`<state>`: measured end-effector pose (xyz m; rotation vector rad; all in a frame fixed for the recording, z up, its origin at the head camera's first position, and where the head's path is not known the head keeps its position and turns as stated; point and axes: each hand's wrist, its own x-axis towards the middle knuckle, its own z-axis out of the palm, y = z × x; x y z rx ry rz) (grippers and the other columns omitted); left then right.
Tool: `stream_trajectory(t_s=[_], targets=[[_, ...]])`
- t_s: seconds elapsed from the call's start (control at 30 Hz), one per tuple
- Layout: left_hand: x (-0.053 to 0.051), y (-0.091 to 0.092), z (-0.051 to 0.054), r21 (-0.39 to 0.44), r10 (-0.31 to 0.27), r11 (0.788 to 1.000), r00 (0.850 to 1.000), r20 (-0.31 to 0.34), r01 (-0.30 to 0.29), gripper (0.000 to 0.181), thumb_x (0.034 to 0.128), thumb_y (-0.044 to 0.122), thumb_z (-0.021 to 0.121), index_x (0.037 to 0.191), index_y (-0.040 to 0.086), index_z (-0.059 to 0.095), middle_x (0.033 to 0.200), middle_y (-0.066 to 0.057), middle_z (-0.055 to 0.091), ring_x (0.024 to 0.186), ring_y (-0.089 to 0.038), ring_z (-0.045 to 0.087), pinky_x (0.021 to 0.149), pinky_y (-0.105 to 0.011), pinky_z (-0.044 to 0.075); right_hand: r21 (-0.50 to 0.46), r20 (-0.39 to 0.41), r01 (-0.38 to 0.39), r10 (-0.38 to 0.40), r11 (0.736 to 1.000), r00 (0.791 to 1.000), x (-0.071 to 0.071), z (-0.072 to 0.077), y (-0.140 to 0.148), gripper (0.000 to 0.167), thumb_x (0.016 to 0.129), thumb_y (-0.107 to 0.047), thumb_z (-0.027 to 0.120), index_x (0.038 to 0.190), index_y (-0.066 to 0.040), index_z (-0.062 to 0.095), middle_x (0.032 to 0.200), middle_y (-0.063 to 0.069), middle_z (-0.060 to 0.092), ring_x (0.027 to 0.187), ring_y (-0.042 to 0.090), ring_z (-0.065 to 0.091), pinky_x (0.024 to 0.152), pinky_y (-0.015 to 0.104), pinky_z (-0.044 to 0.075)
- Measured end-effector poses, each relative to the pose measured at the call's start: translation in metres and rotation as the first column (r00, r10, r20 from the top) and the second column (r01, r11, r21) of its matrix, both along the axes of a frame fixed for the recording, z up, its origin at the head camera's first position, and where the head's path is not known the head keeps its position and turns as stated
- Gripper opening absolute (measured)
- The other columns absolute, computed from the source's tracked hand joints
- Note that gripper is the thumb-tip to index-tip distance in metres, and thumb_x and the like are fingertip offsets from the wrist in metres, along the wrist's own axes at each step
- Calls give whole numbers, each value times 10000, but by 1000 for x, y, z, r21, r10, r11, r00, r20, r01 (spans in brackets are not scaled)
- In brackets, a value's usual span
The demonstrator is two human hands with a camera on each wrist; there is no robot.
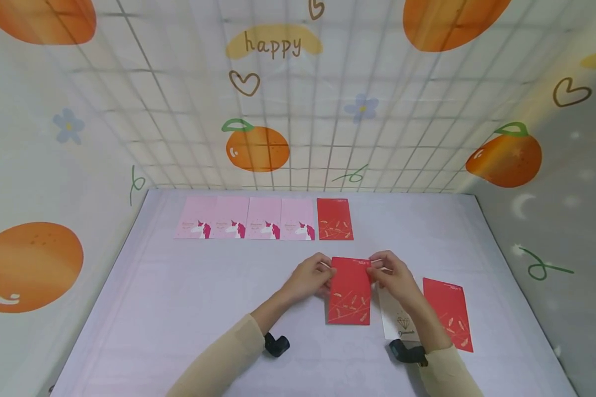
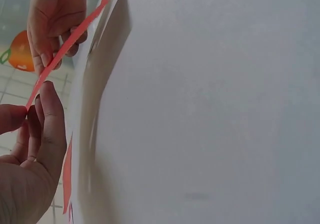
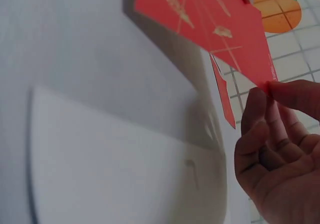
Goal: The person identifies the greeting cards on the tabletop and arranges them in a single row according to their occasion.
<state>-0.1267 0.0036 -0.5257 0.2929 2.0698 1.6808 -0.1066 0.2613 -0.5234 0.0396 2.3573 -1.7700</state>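
The person has the held red card (image 1: 349, 292) up between 2 hands, over the near half of the table (image 1: 203, 309), a little right of its middle. The left hand (image 1: 310, 278) pinches the card's upper left edge between thumb and fingertips; the right hand (image 1: 392, 275) has the upper right corner in a like pinch, its fingers curled behind. Both grips are closed to the card's thickness. The card's top is raised and tilted; whether its bottom edge touches the table cannot be told.

Along the table's back edge stand 4 pink cards (image 1: 298, 219) side by side, with the back red card (image 1: 335, 219) at the row's right end. A white card (image 1: 396, 314) lies partly under the right wrist, and the side red card (image 1: 452, 309) lies nearer the table's right edge.

The step in hand seems to be steadying and squaring the card. The next move would likely call for level, matched pinches, then an even release.
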Motion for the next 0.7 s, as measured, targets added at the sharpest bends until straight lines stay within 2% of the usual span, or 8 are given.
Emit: stream_trajectory(t_s=[0.2,0.47,0.7], targets=[[1,-14,1,10,35,999,999,3,-35,268,979,255,662,1171,100,557,959,-30,674,771,-185,713,685,-345,599,-18,-3,5,-5,1000,1000,-1,0,-14,373,940,-278,716,1232,-123,544,1115,128,623,900,290,686,755,341,564],[4,-36,1,20,73,997,997,19,-73,269,982,263,656,1171,100,554,974,-55,678,783,-207,714,686,-360,601,-67,-35,-19,16,998,999,-3,1,-37,370,940,-254,717,1231,-95,553,1105,140,638,861,283,689,721,337,568],[10,-55,2,-12,108,994,994,-15,-108,251,994,279,634,1174,121,558,998,-58,656,795,-195,713,692,-359,600,-87,-49,-42,38,995,998,-4,5,-58,352,937,-220,721,1219,-88,558,1081,142,644,838,289,687,695,340,568]])
